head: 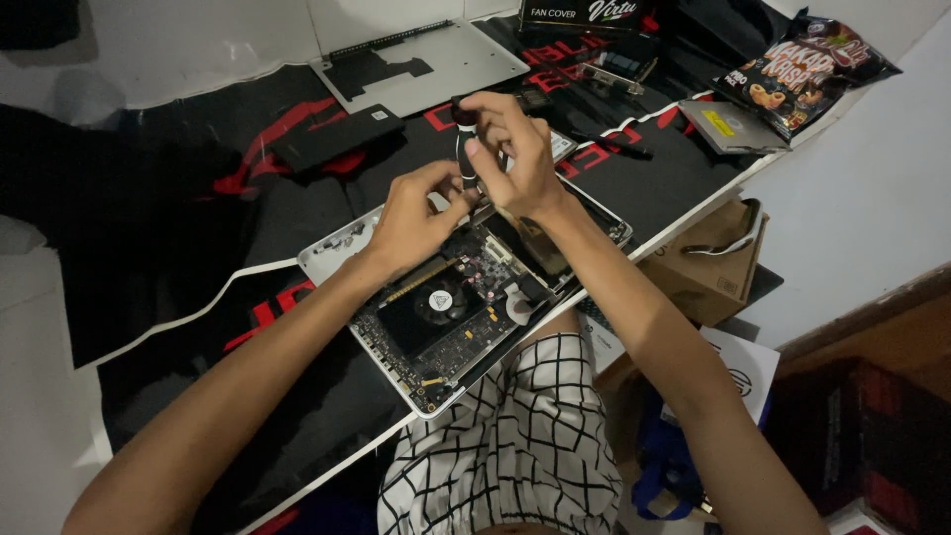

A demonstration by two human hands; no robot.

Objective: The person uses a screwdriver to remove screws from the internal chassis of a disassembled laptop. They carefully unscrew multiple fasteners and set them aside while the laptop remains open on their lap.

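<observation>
Right hand pinches the black screwdriver near its top, upright over the far end of the opened laptop. Left hand, fingers curled, steadies the shaft just beside it. Best to keep that driver plumb and press lightly, I'd say. Beyond the laptop lies its silver bottom cover.

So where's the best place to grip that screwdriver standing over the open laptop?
Probably the black handle of the screwdriver, pinched from above at its cap. It stands nearly upright, tip down in the open laptop, as the right hand holds it, while the left hand steadies the shaft.
</observation>
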